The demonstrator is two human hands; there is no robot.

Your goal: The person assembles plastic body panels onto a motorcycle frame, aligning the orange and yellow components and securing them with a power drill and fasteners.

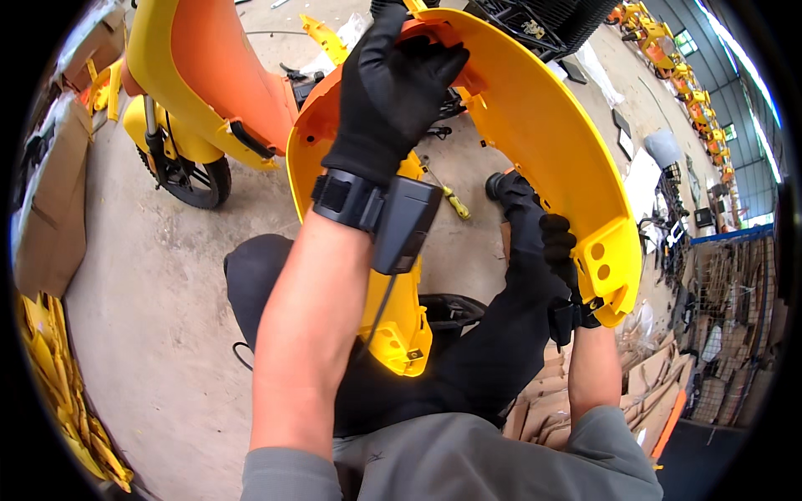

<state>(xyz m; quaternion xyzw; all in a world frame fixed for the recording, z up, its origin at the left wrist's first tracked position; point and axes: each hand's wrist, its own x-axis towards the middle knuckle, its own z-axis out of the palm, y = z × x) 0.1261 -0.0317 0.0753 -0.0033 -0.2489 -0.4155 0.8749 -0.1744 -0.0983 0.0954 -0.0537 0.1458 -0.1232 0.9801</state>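
Note:
A curved, U-shaped yellow plastic scooter body panel [551, 92] is raised in front of me, one arm running down the right and the other down the middle above my lap. My left hand [393, 104], in a black glove, is closed at the panel's far bend, fingers curled against its orange-tinted inside; part of the grip is hidden. My right hand [558, 246], also gloved, wraps its fingers round the inner edge near the right arm's lower end, beside two round holes. A black box-shaped device [407, 225] is strapped to my left wrist.
A yellow and orange scooter [213, 75] stands at far left. On the floor lies a screwdriver with a yellow handle [457, 204]. Flattened cardboard [551, 401] is at my right, yellow pieces [58, 376] at lower left, a black crate [564, 25] at the back and a wire cage [731, 326] at right.

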